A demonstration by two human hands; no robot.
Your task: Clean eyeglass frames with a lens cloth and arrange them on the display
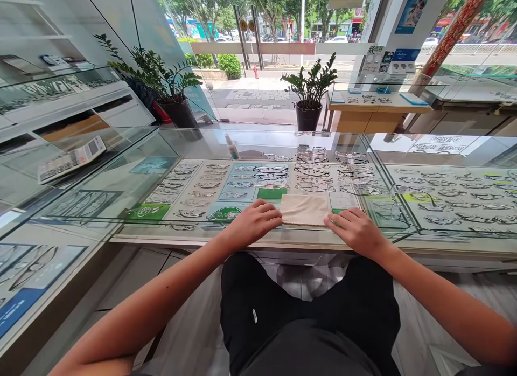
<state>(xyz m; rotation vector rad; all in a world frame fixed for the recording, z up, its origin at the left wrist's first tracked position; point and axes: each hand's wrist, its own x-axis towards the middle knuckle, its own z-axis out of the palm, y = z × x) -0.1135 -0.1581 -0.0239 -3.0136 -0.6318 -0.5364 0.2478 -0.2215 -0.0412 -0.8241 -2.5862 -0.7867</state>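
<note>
A beige lens cleaning cloth (305, 209) with a zigzag lower edge lies flat on the glass counter top, close to its front edge. My left hand (257, 221) is at the cloth's left edge, fingers together and curled on its lower left corner. At the lower right corner, my right hand (356, 230) has its fingers closed on the cloth; the thumbs are largely hidden. Just beyond the cloth are several eyeglasses (313, 171) in columns. A small spray bottle (231, 146) stands farther back, left of them.
The glass display case (194, 144) holds rows of eyeglass frames and continues to both sides. A calculator (72, 159) rests at the left. Potted plants (309, 117) stand beyond the counter, before a glass front. A wooden display table (375, 102) is at the back right.
</note>
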